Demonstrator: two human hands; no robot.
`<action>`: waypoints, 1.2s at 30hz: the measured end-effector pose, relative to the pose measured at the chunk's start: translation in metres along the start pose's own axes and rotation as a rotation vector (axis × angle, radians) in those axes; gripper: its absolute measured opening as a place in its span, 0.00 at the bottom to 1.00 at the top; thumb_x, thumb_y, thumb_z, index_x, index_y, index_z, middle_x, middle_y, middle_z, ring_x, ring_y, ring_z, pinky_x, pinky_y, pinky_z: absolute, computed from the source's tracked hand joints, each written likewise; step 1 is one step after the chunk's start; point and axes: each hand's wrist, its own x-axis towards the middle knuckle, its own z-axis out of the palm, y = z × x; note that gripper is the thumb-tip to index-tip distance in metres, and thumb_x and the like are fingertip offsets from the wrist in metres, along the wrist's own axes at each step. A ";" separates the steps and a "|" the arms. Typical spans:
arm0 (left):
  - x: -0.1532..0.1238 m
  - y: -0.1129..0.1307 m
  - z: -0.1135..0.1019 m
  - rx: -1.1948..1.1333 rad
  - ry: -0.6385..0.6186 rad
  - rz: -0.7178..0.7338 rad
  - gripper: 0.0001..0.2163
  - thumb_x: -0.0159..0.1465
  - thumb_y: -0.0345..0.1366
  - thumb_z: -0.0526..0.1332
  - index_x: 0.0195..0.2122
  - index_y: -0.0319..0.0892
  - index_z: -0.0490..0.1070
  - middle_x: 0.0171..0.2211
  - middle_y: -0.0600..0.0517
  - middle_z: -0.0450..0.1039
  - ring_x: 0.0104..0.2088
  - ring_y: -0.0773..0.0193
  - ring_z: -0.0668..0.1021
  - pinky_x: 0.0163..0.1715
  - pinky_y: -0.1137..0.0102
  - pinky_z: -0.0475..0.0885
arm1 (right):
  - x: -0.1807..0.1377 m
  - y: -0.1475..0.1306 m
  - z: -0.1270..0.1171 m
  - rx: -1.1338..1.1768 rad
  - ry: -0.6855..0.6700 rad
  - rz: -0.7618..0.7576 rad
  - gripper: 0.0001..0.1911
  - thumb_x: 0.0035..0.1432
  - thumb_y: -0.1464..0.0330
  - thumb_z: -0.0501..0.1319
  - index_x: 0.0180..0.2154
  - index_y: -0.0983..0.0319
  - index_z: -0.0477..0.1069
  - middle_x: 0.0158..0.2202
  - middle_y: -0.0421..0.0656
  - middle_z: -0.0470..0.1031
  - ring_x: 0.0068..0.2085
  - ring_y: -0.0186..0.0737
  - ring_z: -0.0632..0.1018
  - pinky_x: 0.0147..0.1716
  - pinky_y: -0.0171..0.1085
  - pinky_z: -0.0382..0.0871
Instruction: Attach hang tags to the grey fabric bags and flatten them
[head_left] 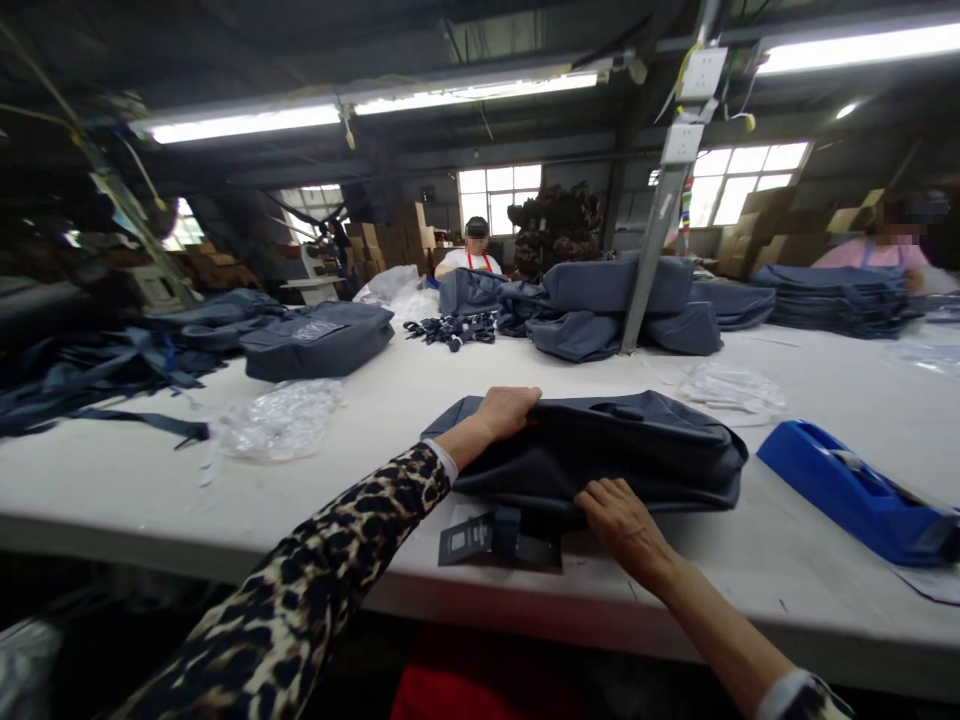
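A dark blue fabric bag (660,450) lies on the white table in front of me. My left hand (510,410) is closed over its upper edge, left of the middle, with the fingertips hidden behind the fabric. Lower down, my right hand (619,515) grips the near edge, its fingers curled over and the thumb out of sight. Dark printed tags (469,540) stick out from under the bag's near side, between my two forearms and close to the table's front.
A blue tape dispenser (847,490) stands at the right. Clear plastic bags (281,418) and another blue bag (319,340) lie to the left. Behind are a metal post (649,250), stacked bags (832,300), dark straps (454,328) and a person (474,255) across the table.
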 end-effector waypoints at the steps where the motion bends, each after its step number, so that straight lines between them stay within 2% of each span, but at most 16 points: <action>1: -0.003 0.004 0.003 -0.003 0.005 0.020 0.12 0.64 0.39 0.60 0.47 0.43 0.67 0.45 0.45 0.76 0.46 0.54 0.79 0.41 0.66 0.72 | -0.003 -0.001 0.000 0.015 -0.022 0.002 0.11 0.59 0.81 0.54 0.34 0.60 0.70 0.33 0.42 0.72 0.35 0.39 0.71 0.38 0.39 0.60; 3: -0.010 0.014 0.007 -0.010 0.009 0.070 0.09 0.65 0.37 0.59 0.46 0.44 0.66 0.44 0.47 0.76 0.46 0.56 0.79 0.41 0.67 0.72 | -0.002 -0.006 -0.001 0.033 -0.051 -0.012 0.10 0.58 0.80 0.56 0.35 0.60 0.70 0.32 0.41 0.73 0.33 0.38 0.72 0.35 0.37 0.61; 6: -0.016 0.027 0.008 -0.014 0.023 0.119 0.08 0.67 0.35 0.56 0.46 0.44 0.66 0.44 0.46 0.76 0.45 0.55 0.79 0.40 0.66 0.72 | 0.017 -0.016 -0.010 0.064 -0.065 -0.057 0.05 0.62 0.73 0.59 0.38 0.59 0.72 0.35 0.42 0.74 0.36 0.39 0.73 0.36 0.37 0.64; 8: -0.017 0.031 0.007 -0.012 0.033 0.130 0.08 0.67 0.35 0.56 0.46 0.43 0.66 0.44 0.46 0.76 0.44 0.55 0.79 0.40 0.66 0.72 | 0.035 -0.024 -0.012 0.075 -0.076 -0.074 0.08 0.65 0.69 0.56 0.42 0.57 0.73 0.40 0.44 0.75 0.41 0.42 0.74 0.40 0.39 0.66; 11: -0.018 0.029 0.001 -0.007 0.028 0.140 0.10 0.65 0.37 0.60 0.46 0.44 0.66 0.44 0.47 0.76 0.44 0.54 0.79 0.39 0.67 0.71 | 0.054 -0.031 0.000 0.084 -0.118 -0.043 0.15 0.65 0.72 0.53 0.50 0.55 0.72 0.47 0.46 0.76 0.45 0.44 0.76 0.43 0.41 0.69; 14: -0.028 0.012 -0.005 -0.041 -0.015 0.211 0.16 0.61 0.43 0.65 0.47 0.44 0.66 0.44 0.48 0.75 0.44 0.55 0.78 0.40 0.68 0.71 | 0.057 -0.030 0.022 0.094 -0.148 -0.015 0.21 0.63 0.74 0.53 0.54 0.54 0.71 0.51 0.47 0.76 0.48 0.44 0.77 0.46 0.41 0.71; 17: -0.053 -0.020 -0.002 -0.080 -0.016 0.277 0.28 0.56 0.47 0.68 0.54 0.45 0.62 0.53 0.46 0.70 0.52 0.53 0.73 0.48 0.64 0.68 | 0.052 -0.026 0.036 0.108 -0.178 -0.003 0.22 0.63 0.72 0.54 0.57 0.54 0.69 0.51 0.48 0.77 0.49 0.45 0.78 0.48 0.42 0.72; 19: -0.075 -0.042 0.008 -0.059 -0.003 0.243 0.35 0.54 0.47 0.69 0.60 0.46 0.58 0.61 0.43 0.62 0.59 0.51 0.67 0.54 0.61 0.64 | 0.052 -0.024 0.039 0.118 -0.198 -0.001 0.22 0.63 0.70 0.54 0.58 0.56 0.68 0.51 0.48 0.77 0.50 0.46 0.78 0.48 0.42 0.72; 22: -0.104 -0.063 0.029 -0.035 -0.002 0.154 0.38 0.57 0.49 0.67 0.64 0.46 0.53 0.65 0.40 0.56 0.61 0.51 0.65 0.56 0.61 0.63 | 0.057 -0.025 0.038 0.124 -0.226 -0.008 0.22 0.64 0.69 0.55 0.59 0.56 0.67 0.51 0.49 0.77 0.49 0.47 0.79 0.47 0.42 0.73; 24: -0.115 -0.068 0.040 -0.023 0.003 0.157 0.36 0.58 0.49 0.66 0.64 0.45 0.54 0.64 0.40 0.58 0.60 0.53 0.67 0.54 0.63 0.65 | 0.062 -0.027 0.037 0.117 -0.242 -0.011 0.23 0.64 0.68 0.55 0.60 0.55 0.66 0.50 0.49 0.77 0.47 0.47 0.80 0.47 0.43 0.73; 25: -0.117 -0.068 0.043 -0.014 0.002 0.168 0.32 0.59 0.47 0.66 0.61 0.45 0.58 0.61 0.41 0.63 0.58 0.54 0.69 0.53 0.64 0.66 | 0.064 -0.028 0.036 0.110 -0.250 -0.013 0.23 0.64 0.68 0.56 0.60 0.55 0.66 0.50 0.49 0.78 0.47 0.48 0.80 0.47 0.44 0.73; 27: -0.116 -0.068 0.044 0.001 0.004 0.157 0.19 0.61 0.41 0.65 0.52 0.44 0.67 0.52 0.45 0.71 0.52 0.57 0.74 0.49 0.66 0.68 | 0.067 -0.030 0.032 0.094 -0.264 -0.021 0.23 0.63 0.68 0.56 0.60 0.55 0.66 0.50 0.50 0.78 0.47 0.49 0.80 0.46 0.45 0.73; 29: -0.110 -0.068 0.041 -0.004 0.038 0.085 0.08 0.64 0.34 0.60 0.44 0.43 0.70 0.44 0.48 0.75 0.46 0.59 0.75 0.45 0.68 0.70 | 0.069 -0.032 0.027 0.066 -0.279 -0.026 0.23 0.63 0.66 0.58 0.59 0.56 0.66 0.51 0.51 0.77 0.47 0.51 0.80 0.44 0.45 0.74; 31: -0.103 -0.070 0.037 -0.019 0.093 0.016 0.06 0.65 0.31 0.57 0.43 0.43 0.69 0.43 0.49 0.74 0.46 0.60 0.75 0.43 0.69 0.71 | 0.072 -0.036 0.019 0.022 -0.303 -0.031 0.21 0.62 0.65 0.59 0.57 0.58 0.69 0.51 0.53 0.76 0.44 0.52 0.81 0.39 0.44 0.75; 34: -0.097 -0.070 0.033 -0.051 0.146 -0.027 0.07 0.64 0.31 0.56 0.43 0.44 0.69 0.43 0.50 0.74 0.47 0.59 0.75 0.43 0.69 0.71 | 0.083 -0.050 0.010 -0.015 -0.307 -0.078 0.16 0.64 0.67 0.57 0.52 0.58 0.72 0.48 0.52 0.77 0.40 0.48 0.81 0.34 0.41 0.75; 36: -0.098 -0.068 0.033 -0.080 0.161 -0.027 0.07 0.64 0.30 0.57 0.42 0.44 0.69 0.43 0.51 0.74 0.47 0.59 0.74 0.44 0.69 0.71 | 0.095 -0.064 0.011 0.017 -0.236 -0.183 0.16 0.65 0.68 0.56 0.53 0.57 0.71 0.51 0.50 0.75 0.45 0.47 0.79 0.37 0.41 0.75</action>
